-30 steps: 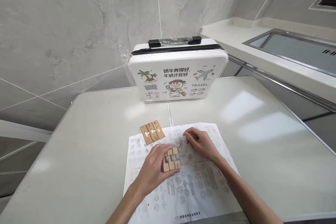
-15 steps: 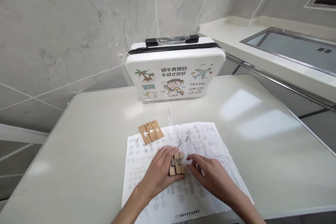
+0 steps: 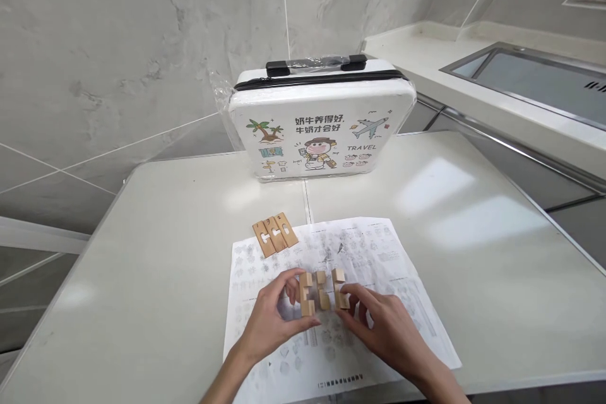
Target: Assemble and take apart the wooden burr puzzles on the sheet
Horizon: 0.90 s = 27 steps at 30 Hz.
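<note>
Surface: we are looking down at one smooth, pale, glossy table (image 3: 146, 265).
Luggage: one boxy white case (image 3: 322, 123), partly wrapped in crinkled clear plastic (image 3: 220, 91), is standing at the far side, displaying cartoon drawings.
Paper: one creased white sheet (image 3: 348, 356), bearing faint grey diagrams, is lying nearest us.
Left grip: our left hand (image 3: 265, 319) is forming a wide C, thumb and forefinger holding the left block (image 3: 307, 309) near its two ends.
Right grip: our right hand (image 3: 388, 322) is pinching more narrowly, thumb and forefinger holding the right block (image 3: 337, 289) by its lower part.
Flat set: three thin wooden plates (image 3: 279, 245), marked 1, 3 and 2, are lying side by side over the sheet's far left corner, each showing a cut-out.
Notched set: three small, square-edged wooden blocks are lining up over the paper; the middle block (image 3: 324, 302) is sitting between the held two, apart from both.
</note>
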Motion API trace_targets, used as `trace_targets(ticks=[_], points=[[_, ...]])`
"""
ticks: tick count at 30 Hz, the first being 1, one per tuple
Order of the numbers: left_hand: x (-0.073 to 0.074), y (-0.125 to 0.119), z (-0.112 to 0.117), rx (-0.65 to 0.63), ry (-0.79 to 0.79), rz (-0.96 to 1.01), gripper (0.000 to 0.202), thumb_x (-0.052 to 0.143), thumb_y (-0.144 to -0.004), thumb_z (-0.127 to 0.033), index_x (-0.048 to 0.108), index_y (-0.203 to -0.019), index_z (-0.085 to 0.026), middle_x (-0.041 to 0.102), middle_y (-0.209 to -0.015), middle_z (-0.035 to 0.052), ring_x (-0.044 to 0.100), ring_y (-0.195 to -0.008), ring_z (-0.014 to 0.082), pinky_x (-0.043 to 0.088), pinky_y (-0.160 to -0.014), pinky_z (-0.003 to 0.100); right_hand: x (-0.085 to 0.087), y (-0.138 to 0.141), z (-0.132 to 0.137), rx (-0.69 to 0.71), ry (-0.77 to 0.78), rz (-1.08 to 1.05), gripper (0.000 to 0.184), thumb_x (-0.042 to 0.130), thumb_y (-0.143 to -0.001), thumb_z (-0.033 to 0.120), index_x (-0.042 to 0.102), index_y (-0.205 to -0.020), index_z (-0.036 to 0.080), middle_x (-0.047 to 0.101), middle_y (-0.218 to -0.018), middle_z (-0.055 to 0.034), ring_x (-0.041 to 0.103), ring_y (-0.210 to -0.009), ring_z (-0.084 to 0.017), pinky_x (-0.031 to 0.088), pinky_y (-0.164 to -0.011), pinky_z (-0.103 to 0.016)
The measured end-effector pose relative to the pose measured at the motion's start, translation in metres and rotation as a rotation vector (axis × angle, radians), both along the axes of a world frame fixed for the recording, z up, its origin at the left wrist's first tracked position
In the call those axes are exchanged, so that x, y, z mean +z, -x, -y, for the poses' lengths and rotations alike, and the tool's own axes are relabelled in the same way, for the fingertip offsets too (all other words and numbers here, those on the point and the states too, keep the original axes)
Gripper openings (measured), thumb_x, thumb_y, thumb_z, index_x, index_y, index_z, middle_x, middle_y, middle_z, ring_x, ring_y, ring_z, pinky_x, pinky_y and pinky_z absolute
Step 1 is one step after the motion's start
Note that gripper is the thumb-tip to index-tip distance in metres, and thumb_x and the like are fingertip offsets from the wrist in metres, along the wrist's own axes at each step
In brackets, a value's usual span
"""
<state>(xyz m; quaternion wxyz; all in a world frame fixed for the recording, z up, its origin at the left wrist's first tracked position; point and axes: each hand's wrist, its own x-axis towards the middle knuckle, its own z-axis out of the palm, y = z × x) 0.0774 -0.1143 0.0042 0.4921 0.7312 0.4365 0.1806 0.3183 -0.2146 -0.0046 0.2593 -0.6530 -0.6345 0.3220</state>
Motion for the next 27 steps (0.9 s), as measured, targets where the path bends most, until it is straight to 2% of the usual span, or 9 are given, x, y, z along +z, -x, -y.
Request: trace_targets(ticks=[2, 4, 6, 8, 11, 14, 18, 22, 27], points=[[0.002, 0.001, 0.001, 0.037, 0.113, 0.076, 0.074, 0.089, -0.079, -0.057, 0.059, -0.141, -0.03, 0.066, -0.086, -0.0013, 0.066, -0.079, 0.0201, 0.055, -0.081, 0.035, 0.012, -0.002, 0.002, -0.061, -0.012, -0.109, 0.023, 0.063, -0.103, 0.04, 0.066, -0.123, 0.028, 0.075, -0.083, -0.0013, 0.068, -0.058, -0.019, 0.051, -0.056, -0.031], [0.004, 0.0, 0.003, 0.058, 0.16, 0.134, 0.074, 0.089, -0.08, -0.055, 0.057, -0.142, -0.03, 0.066, -0.085, -0.0019, 0.067, -0.081, 0.02, 0.054, -0.086, 0.036, 0.024, -0.001, 0.003, -0.095, -0.037, -0.234, 0.026, 0.061, -0.104, 0.04, 0.067, -0.127, 0.029, 0.076, -0.089, -0.0047, 0.069, -0.064, -0.02, 0.053, -0.053, -0.03], [0.008, -0.001, 0.004, 0.061, 0.179, 0.167, 0.073, 0.089, -0.08, -0.053, 0.056, -0.142, -0.03, 0.067, -0.086, -0.0016, 0.068, -0.083, 0.0203, 0.054, -0.091, 0.037, 0.034, 0.003, 0.002, -0.083, -0.06, -0.334, 0.028, 0.058, -0.106, 0.039, 0.069, -0.13, 0.029, 0.076, -0.093, -0.0064, 0.07, -0.067, -0.021, 0.056, -0.059, -0.032], [0.011, -0.001, 0.006, 0.051, 0.189, 0.188, 0.073, 0.089, -0.08, -0.051, 0.056, -0.142, -0.03, 0.068, -0.087, -0.0011, 0.068, -0.085, 0.0207, 0.054, -0.092, 0.038, 0.04, 0.009, 0.001, -0.058, -0.058, -0.404, 0.029, 0.054, -0.109, 0.038, 0.07, -0.132, 0.029, 0.074, -0.087, -0.0042, 0.068, -0.064, -0.02, 0.057, -0.066, -0.033], [0.014, -0.001, 0.011, 0.031, 0.224, 0.191, 0.075, 0.089, -0.078, -0.05, 0.056, -0.142, -0.03, 0.069, -0.093, 0.0008, 0.07, -0.092, 0.0233, 0.055, -0.096, 0.041, 0.039, 0.019, 0.0, -0.031, 0.008, -0.472, 0.032, 0.053, -0.11, 0.042, 0.067, -0.134, 0.026, 0.07, -0.073, -0.0002, 0.068, -0.061, -0.019, 0.055, -0.067, -0.033], [0.015, 0.0, 0.016, 0.02, 0.274, 0.177, 0.075, 0.092, -0.076, -0.046, 0.057, -0.141, -0.033, 0.074, -0.107, 0.0048, 0.072, -0.106, 0.0278, 0.054, -0.102, 0.045, 0.035, 0.026, -0.001, -0.043, 0.083, -0.518, 0.028, 0.056, -0.109, 0.046, 0.065, -0.122, 0.023, 0.066, -0.065, 0.0025, 0.066, -0.06, -0.019, 0.052, -0.065, -0.031], [0.014, 0.002, 0.02, 0.002, 0.286, 0.163, 0.075, 0.094, -0.073, -0.043, 0.059, -0.139, -0.034, 0.075, -0.121, 0.0082, 0.071, -0.115, 0.0303, 0.054, -0.105, 0.046, 0.032, 0.031, -0.002, -0.072, 0.103, -0.536, 0.026, 0.059, -0.107, 0.049, 0.063, -0.11, 0.023, 0.071, -0.075, -0.0003, 0.063, -0.059, -0.017, 0.048, -0.062, -0.029], [0.016, 0.002, 0.02, -0.004, 0.258, 0.167, 0.073, 0.094, -0.073, -0.042, 0.061, -0.138, -0.033, 0.075, -0.122, 0.0077, 0.072, -0.114, 0.0296, 0.054, -0.107, 0.046, 0.035, 0.032, -0.005, -0.09, 0.144, -0.579, 0.031, 0.058, -0.107, 0.053, 0.063, -0.105, 0.023, 0.073, -0.078, -0.0013, 0.06, -0.059, -0.016, 0.046, -0.059, -0.029], [0.017, 0.001, 0.02, -0.032, 0.185, 0.159, 0.071, 0.096, -0.069, -0.043, 0.067, -0.132, -0.031, 0.075, -0.123, 0.0075, 0.071, -0.115, 0.0307, 0.053, -0.109, 0.046, 0.038, 0.033, -0.007, -0.137, 0.213, -0.669, 0.038, 0.059, -0.105, 0.06, 0.061, -0.098, 0.023, 0.073, -0.077, -0.0025, 0.065, -0.067, -0.019, 0.045, -0.058, -0.028]])
